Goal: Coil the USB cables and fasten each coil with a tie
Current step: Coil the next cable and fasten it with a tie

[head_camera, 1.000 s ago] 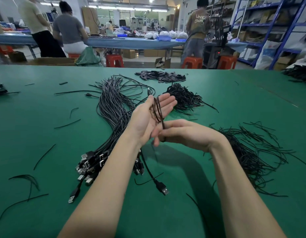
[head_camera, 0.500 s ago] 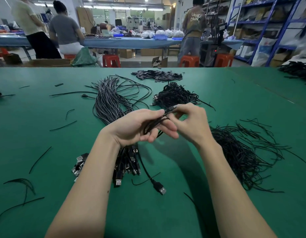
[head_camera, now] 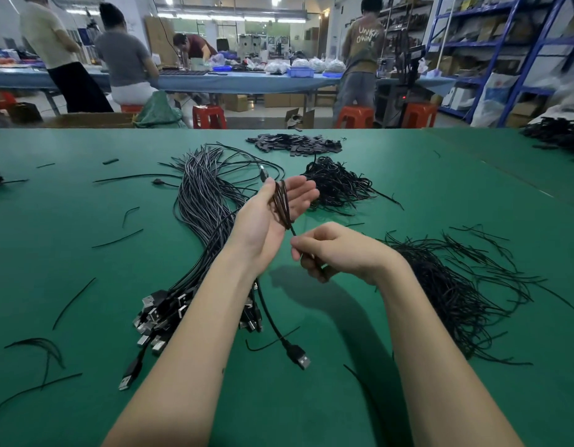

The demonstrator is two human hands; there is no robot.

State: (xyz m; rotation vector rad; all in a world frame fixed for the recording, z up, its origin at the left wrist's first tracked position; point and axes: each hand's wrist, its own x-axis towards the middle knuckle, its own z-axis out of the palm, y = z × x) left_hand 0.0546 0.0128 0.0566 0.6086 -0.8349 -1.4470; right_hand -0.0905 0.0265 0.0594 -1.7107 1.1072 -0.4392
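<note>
My left hand [head_camera: 266, 221] is raised palm up with straight fingers above the green table [head_camera: 86, 253]. Loops of a thin black USB cable [head_camera: 282, 204] lie across its palm, and a small connector sticks up by the thumb. Just below and nearer to me, my right hand [head_camera: 340, 253] has curled fingers and pinches a strand that runs from those loops. Under my left forearm lies a long bundle of uncoiled cables [head_camera: 202, 201] with their USB plugs [head_camera: 160, 311] towards me. A heap of thin black ties [head_camera: 456, 285] sits right of my right hand.
A pile of tangled black cables [head_camera: 337, 182] and a flat heap of small black pieces [head_camera: 295, 145] lie further back. One loose USB plug [head_camera: 299, 357] and stray ties [head_camera: 73, 298] are scattered on the table. Several people work at a blue table [head_camera: 234, 82] beyond.
My hands have come apart. The left hand, curled round the coil before, now shows a flat palm. The right hand has drawn back towards me with the strand.
</note>
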